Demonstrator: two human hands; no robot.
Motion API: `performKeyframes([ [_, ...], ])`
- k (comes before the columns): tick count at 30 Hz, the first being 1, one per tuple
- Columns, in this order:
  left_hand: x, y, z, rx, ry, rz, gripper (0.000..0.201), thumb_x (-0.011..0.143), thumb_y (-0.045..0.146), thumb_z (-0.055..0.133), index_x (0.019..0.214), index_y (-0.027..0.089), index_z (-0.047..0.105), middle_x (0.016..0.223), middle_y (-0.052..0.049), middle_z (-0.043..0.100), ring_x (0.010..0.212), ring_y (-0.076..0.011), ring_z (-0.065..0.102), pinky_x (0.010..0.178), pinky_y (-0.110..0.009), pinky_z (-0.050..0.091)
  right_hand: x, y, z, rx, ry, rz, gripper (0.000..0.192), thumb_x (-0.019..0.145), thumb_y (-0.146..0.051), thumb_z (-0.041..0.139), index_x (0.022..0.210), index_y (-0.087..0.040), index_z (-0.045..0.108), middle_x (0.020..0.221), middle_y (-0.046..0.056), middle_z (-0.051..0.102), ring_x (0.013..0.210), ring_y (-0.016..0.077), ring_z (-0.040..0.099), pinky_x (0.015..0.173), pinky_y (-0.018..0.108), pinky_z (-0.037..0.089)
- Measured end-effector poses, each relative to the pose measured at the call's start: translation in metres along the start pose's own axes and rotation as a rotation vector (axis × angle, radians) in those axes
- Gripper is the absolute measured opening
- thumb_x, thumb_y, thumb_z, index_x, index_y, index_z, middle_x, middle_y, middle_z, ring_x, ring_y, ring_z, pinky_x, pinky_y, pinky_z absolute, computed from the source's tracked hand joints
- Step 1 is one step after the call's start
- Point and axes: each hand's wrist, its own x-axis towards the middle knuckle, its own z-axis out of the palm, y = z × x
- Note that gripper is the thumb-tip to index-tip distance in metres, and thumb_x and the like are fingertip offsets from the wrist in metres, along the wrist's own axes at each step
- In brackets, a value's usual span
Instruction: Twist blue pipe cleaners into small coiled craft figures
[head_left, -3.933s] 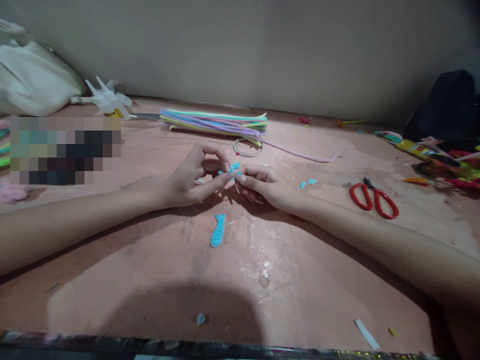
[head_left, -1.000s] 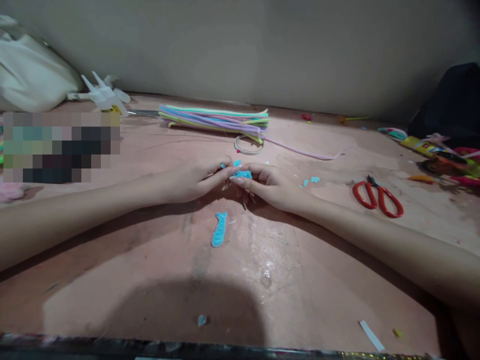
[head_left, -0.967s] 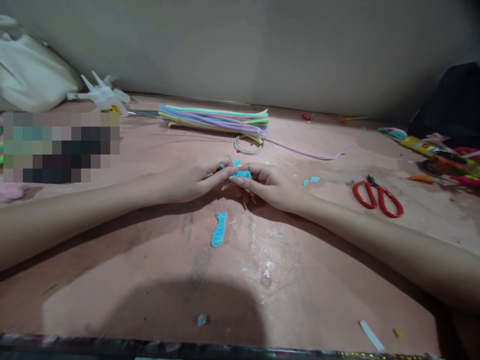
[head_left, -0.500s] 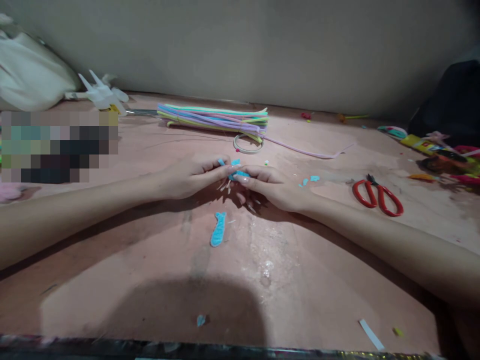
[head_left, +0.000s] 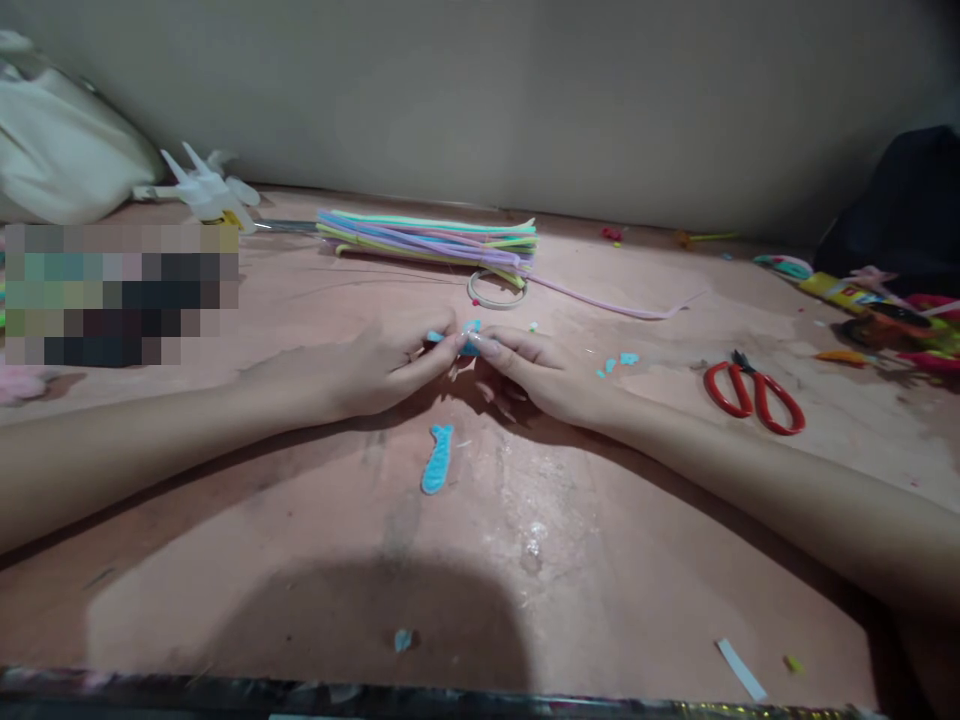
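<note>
A small blue fuzzy piece (head_left: 471,344) is pinched between both hands above the middle of the table; its full shape is hidden by the fingers. My left hand (head_left: 397,360) grips it from the left with thumb and forefinger, and a blue end pokes out by those fingers. From the right, my right hand (head_left: 536,370) pinches the same piece, its thumb close to the left thumb. Nearer to me a blue fish-shaped piece (head_left: 437,459) with a forked end lies flat on the table. Blue scraps (head_left: 628,358) lie right of the hands.
Behind the hands lies a bundle of pastel pipe cleaners (head_left: 427,240) beside a roll ring (head_left: 496,290). Red-handled scissors (head_left: 754,395) rest at right. Glue bottles (head_left: 214,195) and a white bag (head_left: 67,140) are at back left. A white strip (head_left: 741,668) lies near the front edge.
Both hands have shifted slightly, their thumbs now closer together over the blue piece. Its protruding left end has tipped lower. The things on the table stay put.
</note>
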Motion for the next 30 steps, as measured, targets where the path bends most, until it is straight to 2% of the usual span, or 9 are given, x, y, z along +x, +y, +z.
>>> performKeyframes([
  [5, 0.002, 0.001, 0.001, -0.057, -0.006, -0.047, 0.051, 0.115, 0.048, 0.043, 0.072, 0.021, 0.053, 0.063, 0.002, 0.053, 0.060, -0.0138, 0.052, 0.065, -0.029, 0.042, 0.001, -0.005, -0.002, -0.361, 0.050, -0.128, 0.040, 0.116, -0.042, 0.047, 0.086, -0.019, 0.059, 0.063, -0.006, 0.055, 0.046, 0.0058, 0.042, 0.048, 0.022, 0.032],
  [8, 0.006, -0.004, -0.002, -0.001, -0.003, -0.003, 0.044, 0.111, 0.053, 0.052, 0.080, 0.022, 0.057, 0.068, 0.002, 0.057, 0.063, -0.0145, 0.053, 0.063, -0.028, 0.040, 0.002, -0.009, -0.005, -0.457, 0.017, -0.176, 0.028, 0.115, -0.028, 0.045, 0.097, -0.017, 0.063, 0.064, -0.007, 0.052, 0.052, 0.0069, 0.043, 0.052, 0.022, 0.033],
  [10, 0.009, -0.008, -0.003, -0.012, 0.008, 0.013, 0.037, 0.110, 0.052, 0.055, 0.088, 0.022, 0.060, 0.072, 0.001, 0.062, 0.065, -0.0145, 0.055, 0.062, -0.027, 0.040, 0.003, -0.008, -0.008, -0.460, -0.021, -0.197, 0.025, 0.115, -0.027, 0.045, 0.107, -0.015, 0.065, 0.064, -0.008, 0.049, 0.054, 0.0076, 0.040, 0.054, 0.022, 0.032],
  [14, 0.012, -0.010, 0.000, -0.095, -0.003, -0.002, 0.038, 0.107, 0.053, 0.059, 0.085, 0.022, 0.058, 0.072, 0.002, 0.062, 0.065, -0.0141, 0.055, 0.063, -0.027, 0.043, 0.004, -0.005, -0.013, -0.447, -0.108, -0.216, 0.030, 0.114, -0.040, 0.051, 0.110, -0.015, 0.067, 0.067, -0.007, 0.046, 0.058, 0.0082, 0.038, 0.055, 0.024, 0.030],
  [19, 0.011, 0.002, 0.005, -0.253, -0.057, -0.199, 0.038, 0.107, 0.049, 0.060, 0.080, 0.022, 0.054, 0.065, 0.004, 0.055, 0.059, -0.0120, 0.050, 0.058, -0.025, 0.042, 0.003, -0.004, -0.016, -0.385, -0.179, -0.197, 0.045, 0.112, -0.052, 0.056, 0.083, -0.018, 0.057, 0.066, -0.007, 0.045, 0.055, 0.0068, 0.034, 0.053, 0.025, 0.027],
  [23, 0.009, 0.009, 0.007, -0.233, -0.036, -0.285, 0.039, 0.107, 0.047, 0.060, 0.079, 0.022, 0.051, 0.063, 0.004, 0.055, 0.056, -0.0107, 0.049, 0.053, -0.023, 0.039, 0.003, -0.005, -0.010, -0.273, -0.139, -0.140, 0.045, 0.109, -0.054, 0.062, 0.081, -0.018, 0.058, 0.064, -0.007, 0.043, 0.055, 0.0072, 0.034, 0.052, 0.024, 0.029],
  [26, 0.009, 0.012, 0.008, -0.252, -0.030, -0.311, 0.039, 0.106, 0.047, 0.061, 0.079, 0.022, 0.049, 0.064, 0.004, 0.056, 0.056, -0.0101, 0.051, 0.051, -0.021, 0.039, 0.003, -0.005, -0.005, -0.256, -0.106, -0.127, 0.037, 0.104, -0.051, 0.070, 0.090, -0.017, 0.069, 0.067, -0.005, 0.054, 0.061, 0.0087, 0.047, 0.059, 0.023, 0.041],
  [28, 0.010, 0.014, 0.008, -0.304, -0.076, -0.330, 0.039, 0.106, 0.049, 0.061, 0.081, 0.022, 0.048, 0.065, 0.004, 0.057, 0.056, -0.0098, 0.054, 0.051, -0.020, 0.041, 0.002, -0.004, -0.003, -0.251, -0.102, -0.131, 0.032, 0.101, -0.049, 0.075, 0.099, -0.017, 0.075, 0.083, 0.001, 0.071, 0.077, 0.0118, 0.062, 0.076, 0.026, 0.053],
  [30, 0.011, 0.014, 0.009, -0.367, -0.137, -0.342, 0.042, 0.106, 0.055, 0.061, 0.083, 0.021, 0.051, 0.068, 0.004, 0.057, 0.058, -0.0098, 0.055, 0.051, -0.020, 0.043, 0.001, -0.003, -0.002, -0.221, -0.095, -0.143, 0.033, 0.098, -0.051, 0.078, 0.103, -0.018, 0.077, 0.098, 0.004, 0.078, 0.092, 0.0155, 0.069, 0.089, 0.030, 0.057],
])
